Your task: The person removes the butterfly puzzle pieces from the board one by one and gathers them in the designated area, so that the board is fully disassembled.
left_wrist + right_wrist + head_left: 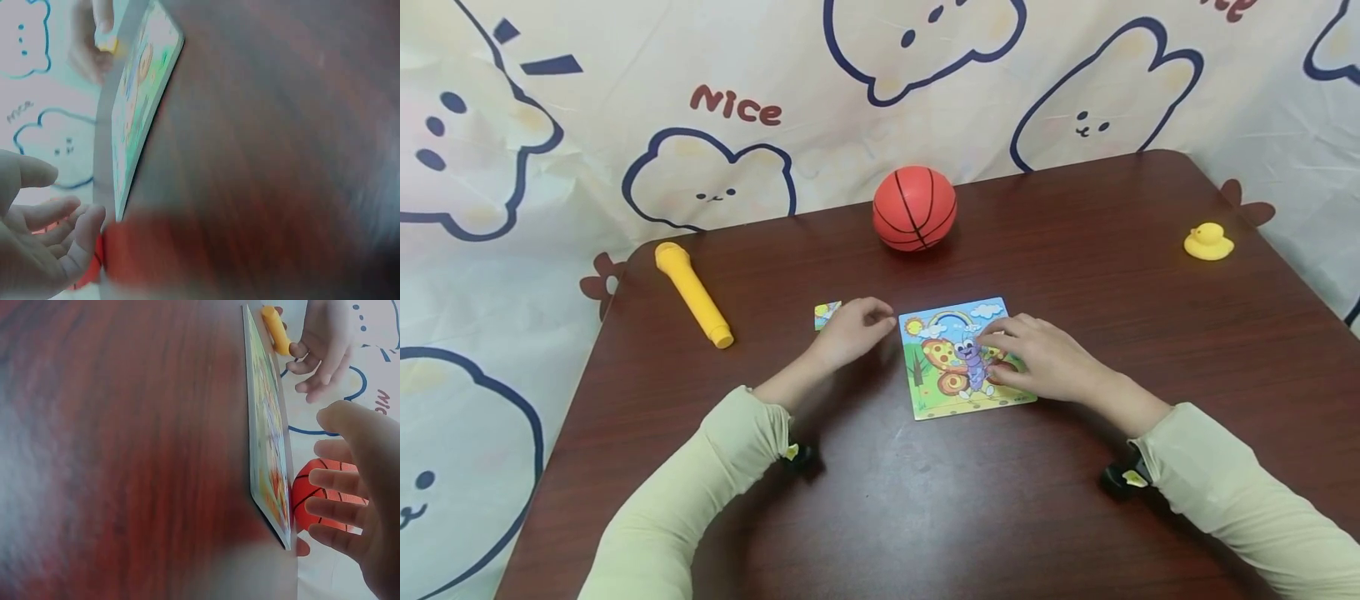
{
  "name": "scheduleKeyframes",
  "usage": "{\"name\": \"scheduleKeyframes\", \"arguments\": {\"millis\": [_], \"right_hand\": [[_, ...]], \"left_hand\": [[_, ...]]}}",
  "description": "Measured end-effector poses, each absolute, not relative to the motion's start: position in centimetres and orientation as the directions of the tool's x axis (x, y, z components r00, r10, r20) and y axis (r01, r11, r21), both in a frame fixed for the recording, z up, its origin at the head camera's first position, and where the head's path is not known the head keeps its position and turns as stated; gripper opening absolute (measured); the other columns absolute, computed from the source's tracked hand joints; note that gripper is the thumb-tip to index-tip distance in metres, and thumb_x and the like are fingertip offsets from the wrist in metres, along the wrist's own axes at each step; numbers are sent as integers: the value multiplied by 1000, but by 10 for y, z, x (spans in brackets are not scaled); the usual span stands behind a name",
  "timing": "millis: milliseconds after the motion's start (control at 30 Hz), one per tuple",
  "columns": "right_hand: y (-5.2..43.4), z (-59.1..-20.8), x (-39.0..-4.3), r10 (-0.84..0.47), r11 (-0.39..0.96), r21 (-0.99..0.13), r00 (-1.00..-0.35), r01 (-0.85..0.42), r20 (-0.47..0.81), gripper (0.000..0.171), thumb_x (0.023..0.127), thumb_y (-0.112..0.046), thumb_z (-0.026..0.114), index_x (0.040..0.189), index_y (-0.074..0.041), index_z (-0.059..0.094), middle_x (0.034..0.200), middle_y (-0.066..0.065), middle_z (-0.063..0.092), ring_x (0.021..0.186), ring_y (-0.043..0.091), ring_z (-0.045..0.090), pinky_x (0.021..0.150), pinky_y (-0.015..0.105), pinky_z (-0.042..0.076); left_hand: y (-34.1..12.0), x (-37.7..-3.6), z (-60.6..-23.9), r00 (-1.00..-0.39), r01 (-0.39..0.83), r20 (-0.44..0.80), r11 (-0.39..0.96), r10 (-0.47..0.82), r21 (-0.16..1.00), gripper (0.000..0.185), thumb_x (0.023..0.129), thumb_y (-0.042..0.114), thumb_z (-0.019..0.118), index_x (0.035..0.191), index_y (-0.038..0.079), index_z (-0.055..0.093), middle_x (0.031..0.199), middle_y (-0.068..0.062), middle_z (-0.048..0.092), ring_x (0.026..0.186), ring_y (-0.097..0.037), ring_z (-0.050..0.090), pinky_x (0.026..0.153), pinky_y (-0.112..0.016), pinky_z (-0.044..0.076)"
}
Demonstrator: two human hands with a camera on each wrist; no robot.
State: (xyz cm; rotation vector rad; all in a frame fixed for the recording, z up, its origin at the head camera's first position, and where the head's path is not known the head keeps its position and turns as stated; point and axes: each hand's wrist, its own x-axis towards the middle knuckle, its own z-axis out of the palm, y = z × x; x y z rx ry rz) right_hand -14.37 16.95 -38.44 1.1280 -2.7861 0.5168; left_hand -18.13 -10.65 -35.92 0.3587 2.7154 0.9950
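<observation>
A square butterfly jigsaw puzzle (936, 379) in a shallow board lies on the table, with a rainbow and sun at its top. My right hand (1045, 354) is over the puzzle's right side, fingers spread and apart, hiding part of the butterfly's wing. In the right wrist view, nothing sits between those fingers. Just left of the board is my left hand (857, 329), its fingers loosely bent and holding nothing. Behind the left hand, partly covered by it, lies a small loose puzzle piece (826, 313) with yellow and blue printing.
A red toy basketball (914, 208) stands at the table's back edge, behind the puzzle. To the left lies a yellow toy microphone (694, 296); a yellow rubber duck (1208, 242) sits at the far right. Printed cloth (835, 142) hangs behind the brown table (925, 517).
</observation>
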Motion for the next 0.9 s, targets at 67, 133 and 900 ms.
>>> {"name": "scheduleKeyframes", "arguments": {"millis": [67, 133, 900], "right_hand": [[168, -385, -142, -668, 663, -263, -712, -701, 216, 38, 77, -30, 66, 110, -12, 63, 107, 4, 58, 94, 20, 51, 79, 38, 42], [166, -385, -141, -675, 657, -253, -703, -710, 223, 37, 77, -29, 65, 109, -12, 64, 107, 3, 58, 93, 19, 51, 78, 37, 42], [142, -396, -124, -751, 566, -241, -614, -788, 244, 34, 77, -31, 63, 108, -17, 64, 108, 1, 58, 102, 19, 49, 87, 38, 40]], "left_hand": [[-100, -175, -359, -933, 152, -149, 736, 326, 659, 28, 87, 20, 56, 111, 6, 60, 101, -7, 59, 91, -20, 54, 77, -34, 45], [-95, -170, -359, -922, 168, -160, 736, 354, 656, 30, 86, 18, 56, 113, 5, 59, 100, -7, 58, 90, -20, 54, 76, -33, 44], [-79, -148, -366, -891, 235, -215, 813, 399, 532, 36, 85, 18, 58, 118, 5, 58, 104, -9, 51, 90, -18, 48, 76, -30, 42]]}}
